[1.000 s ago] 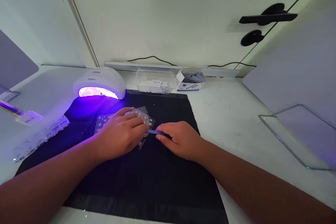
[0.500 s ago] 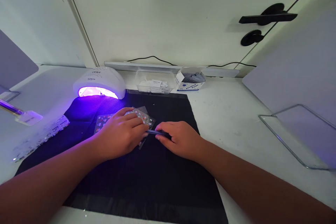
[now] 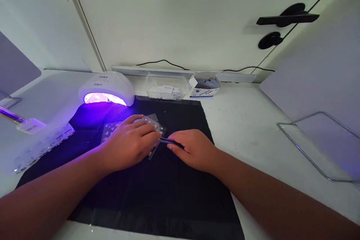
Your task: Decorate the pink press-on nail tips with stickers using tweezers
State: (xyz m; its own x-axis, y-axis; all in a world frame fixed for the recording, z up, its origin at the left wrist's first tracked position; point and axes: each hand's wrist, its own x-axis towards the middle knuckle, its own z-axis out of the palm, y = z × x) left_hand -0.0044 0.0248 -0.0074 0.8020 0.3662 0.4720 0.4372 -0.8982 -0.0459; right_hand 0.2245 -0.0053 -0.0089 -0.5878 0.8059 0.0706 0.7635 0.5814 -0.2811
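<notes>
Tweezers [image 3: 166, 141] tight in right hand [image 3: 194, 148], left hand [image 3: 133, 143], grip unclear, "Alcohol Pads" box [image 3: 204, 93] beyond

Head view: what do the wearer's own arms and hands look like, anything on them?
The left hand and right hand are ungloved; no rings, watch or bracelet show. The left forearm and right forearm are bare, no sleeves in view.

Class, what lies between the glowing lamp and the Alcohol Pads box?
In the head view, a clear plastic container holding small white packets stands between the lamp and the Alcohol Pads box.
</notes>
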